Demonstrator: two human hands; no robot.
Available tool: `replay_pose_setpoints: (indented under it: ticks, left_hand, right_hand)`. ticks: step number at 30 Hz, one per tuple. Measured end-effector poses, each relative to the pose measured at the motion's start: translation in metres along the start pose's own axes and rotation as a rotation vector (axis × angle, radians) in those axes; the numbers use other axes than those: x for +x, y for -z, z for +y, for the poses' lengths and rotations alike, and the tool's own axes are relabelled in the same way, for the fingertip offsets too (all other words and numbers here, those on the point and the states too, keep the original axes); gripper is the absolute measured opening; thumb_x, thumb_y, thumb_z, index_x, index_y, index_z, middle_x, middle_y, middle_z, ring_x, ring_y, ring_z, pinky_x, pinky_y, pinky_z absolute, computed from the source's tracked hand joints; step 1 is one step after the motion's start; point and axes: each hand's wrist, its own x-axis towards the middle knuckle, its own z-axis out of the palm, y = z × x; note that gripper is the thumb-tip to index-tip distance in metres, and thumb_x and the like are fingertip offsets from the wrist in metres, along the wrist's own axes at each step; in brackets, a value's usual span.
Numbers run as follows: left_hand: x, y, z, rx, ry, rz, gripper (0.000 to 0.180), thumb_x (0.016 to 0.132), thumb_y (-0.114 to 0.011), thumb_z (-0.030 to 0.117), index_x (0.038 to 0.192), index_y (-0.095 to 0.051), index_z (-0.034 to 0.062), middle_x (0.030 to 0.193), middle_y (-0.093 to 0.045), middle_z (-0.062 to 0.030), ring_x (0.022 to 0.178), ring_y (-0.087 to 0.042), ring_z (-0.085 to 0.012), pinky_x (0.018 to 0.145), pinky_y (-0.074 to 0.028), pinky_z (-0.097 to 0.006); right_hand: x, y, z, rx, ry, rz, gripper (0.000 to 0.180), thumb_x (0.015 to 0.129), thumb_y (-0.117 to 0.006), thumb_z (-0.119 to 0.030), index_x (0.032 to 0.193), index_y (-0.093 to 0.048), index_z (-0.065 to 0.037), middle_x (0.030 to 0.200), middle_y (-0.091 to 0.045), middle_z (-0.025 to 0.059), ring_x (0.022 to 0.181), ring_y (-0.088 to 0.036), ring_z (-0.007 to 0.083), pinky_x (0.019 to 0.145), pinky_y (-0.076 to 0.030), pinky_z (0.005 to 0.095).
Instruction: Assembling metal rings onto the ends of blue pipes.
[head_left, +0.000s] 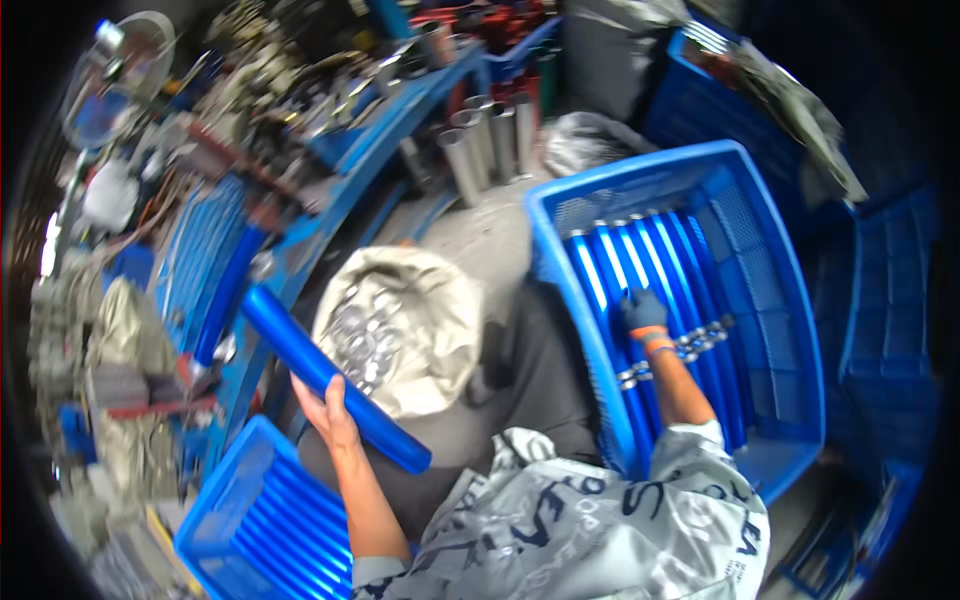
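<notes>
the bare left hand (338, 425) grips a glossy blue metal tube (310, 352) near its middle, at eight o'clock; the tube slants from ten o'clock down to four. the right hand (645, 312), in a dark glove with an orange cuff, lies over the blue tubes (620, 260) in a mesh-sided plastic crate (760, 290) at three o'clock; i cannot tell whether its fingers close on one.

the likeliest trouble is a knock: the held tube's upper end sits near another blue tube (225, 300) at nine o'clock, and a careless swing could scratch both. with only one hand on so smooth a surface, a loosened grip could let it slip or drop onto the shiny metal pieces (365, 335) in the cloth sack (445, 310) just beside it. in the crate, the silver tube ends (705, 340) could scrape neighbouring tubes or pinch fingers if one is pulled crookedly.
</notes>
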Motion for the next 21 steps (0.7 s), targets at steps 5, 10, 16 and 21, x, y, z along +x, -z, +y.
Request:
replay_pose_setpoints:
  ticks: [5, 10, 16, 21]
  left_hand:
    - [0.02, 0.105, 0.127, 0.609, -0.02, -0.034, 0.099, 0.086, -0.104, 0.023, 0.166, -0.052, -0.0011, 0.14, -0.074, -0.0141, 0.125, -0.071, -0.026, 0.113, -0.055, -0.041]
    - [-0.015, 0.162, 0.122, 0.821, 0.049, -0.022, 0.085, 0.081, -0.099, 0.019, 0.156, -0.065, -0.0012, 0.133, -0.081, -0.0234, 0.122, -0.08, -0.0352, 0.11, -0.059, -0.044]
    - [-0.055, 0.228, 0.085, 0.769, 0.223, -0.035, 0.088, 0.08, -0.1, 0.019, 0.157, -0.065, -0.0037, 0.139, -0.081, -0.0226, 0.124, -0.079, -0.0275, 0.113, -0.059, -0.042]
    - [-0.107, 0.277, 0.072, 0.746, 0.252, 0.062, 0.084, 0.081, -0.101, 0.03, 0.155, -0.069, 0.0057, 0.138, -0.082, -0.0201, 0.126, -0.081, -0.0316, 0.11, -0.061, -0.043]
  right_hand:
    - [-0.037, 0.128, -0.295, 0.699, 0.695, 0.389, 0.048, 0.106, -0.081, -0.026, 0.149, -0.076, -0.004, 0.142, -0.079, 0.0238, 0.135, -0.074, 0.0426, 0.118, -0.057, 0.0471]
    - [-0.131, 0.07, -0.478, 0.819, 0.836, -0.632, 0.06, 0.107, -0.082, -0.04, 0.155, -0.073, -0.006, 0.146, -0.076, 0.0216, 0.137, -0.073, 0.0388, 0.118, -0.056, 0.0448]
    - [-0.186, -0.092, -0.633, 0.189, 1.327, 0.037, 0.09, 0.092, -0.089, -0.043, 0.172, -0.054, -0.02, 0.173, -0.052, 0.0255, 0.153, -0.056, 0.0503, 0.124, -0.051, 0.0598]
    - [-0.215, -0.139, -0.679, 0.033, 1.477, -0.063, 0.083, 0.086, -0.083, -0.024, 0.166, -0.061, -0.024, 0.169, -0.059, 0.0183, 0.138, -0.064, 0.0493, 0.115, -0.053, 0.0622]
